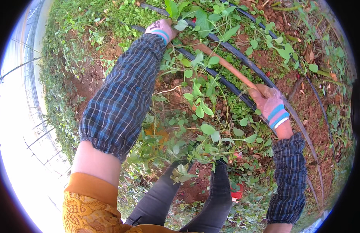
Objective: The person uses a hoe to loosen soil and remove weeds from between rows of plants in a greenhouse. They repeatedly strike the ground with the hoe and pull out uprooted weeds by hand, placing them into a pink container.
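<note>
My right hand, in a pinkish work glove with a striped cuff, is closed around a reddish-brown wooden handle. The handle slants up and left under leafy stems, and whatever is at its far end is hidden. My left hand, gloved alike, reaches down among green leaves close to that far end, beside a black irrigation hose. Leaves and its own wrist cover its fingers, so I cannot tell whether they grip anything. Long leafy vines trail between my two arms.
Another black hose curves alongside, with a thinner one farther right. Reddish soil shows between low weeds. Leafy stems surround my legs. A red object lies by one leg. Greenhouse framing stands at left.
</note>
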The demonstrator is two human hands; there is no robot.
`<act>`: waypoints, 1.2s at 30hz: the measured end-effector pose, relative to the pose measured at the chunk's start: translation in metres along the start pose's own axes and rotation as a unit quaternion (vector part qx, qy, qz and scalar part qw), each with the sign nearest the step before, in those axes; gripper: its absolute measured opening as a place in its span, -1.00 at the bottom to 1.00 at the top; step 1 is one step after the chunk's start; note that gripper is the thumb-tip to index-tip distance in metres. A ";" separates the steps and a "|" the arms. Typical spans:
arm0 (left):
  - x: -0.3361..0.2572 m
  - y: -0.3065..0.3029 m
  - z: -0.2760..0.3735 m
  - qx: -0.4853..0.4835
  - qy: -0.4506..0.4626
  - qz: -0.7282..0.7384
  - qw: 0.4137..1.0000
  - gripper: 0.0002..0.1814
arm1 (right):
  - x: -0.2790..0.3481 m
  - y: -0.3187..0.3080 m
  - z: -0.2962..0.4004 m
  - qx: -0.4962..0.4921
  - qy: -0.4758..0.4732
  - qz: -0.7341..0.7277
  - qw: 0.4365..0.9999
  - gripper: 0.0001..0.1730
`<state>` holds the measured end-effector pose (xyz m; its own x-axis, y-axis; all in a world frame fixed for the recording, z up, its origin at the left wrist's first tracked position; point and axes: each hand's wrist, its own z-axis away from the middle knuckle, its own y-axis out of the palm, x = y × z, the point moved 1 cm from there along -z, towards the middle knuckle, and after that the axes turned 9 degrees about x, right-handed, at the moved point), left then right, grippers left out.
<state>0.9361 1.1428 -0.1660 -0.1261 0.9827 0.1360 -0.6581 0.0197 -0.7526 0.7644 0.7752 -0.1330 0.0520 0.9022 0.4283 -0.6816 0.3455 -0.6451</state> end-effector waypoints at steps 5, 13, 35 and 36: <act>0.001 0.004 -0.003 -0.047 -0.003 0.053 0.997 -0.37 | 0.010 0.011 0.018 0.056 -0.039 -0.128 0.989 -0.55; -0.004 0.008 -0.004 -0.015 -0.060 0.027 0.998 -0.38 | 0.022 0.012 0.011 -0.043 -0.025 0.024 0.998 -0.58; 0.346 -0.054 0.375 -0.200 -0.196 0.174 0.944 -0.36 | -0.032 0.004 0.206 0.007 0.160 -0.465 0.871 -0.57; 0.366 -0.045 0.417 -0.196 -0.216 0.239 0.926 -0.35 | -0.031 0.005 0.210 0.011 0.166 -0.461 0.872 -0.59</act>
<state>0.6098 1.4249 0.1864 -0.6736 0.7335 -0.0912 -0.1423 -0.2497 -0.9578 0.6061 0.6941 -0.0163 0.7910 0.2695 0.5492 -0.2518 0.9616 -0.1092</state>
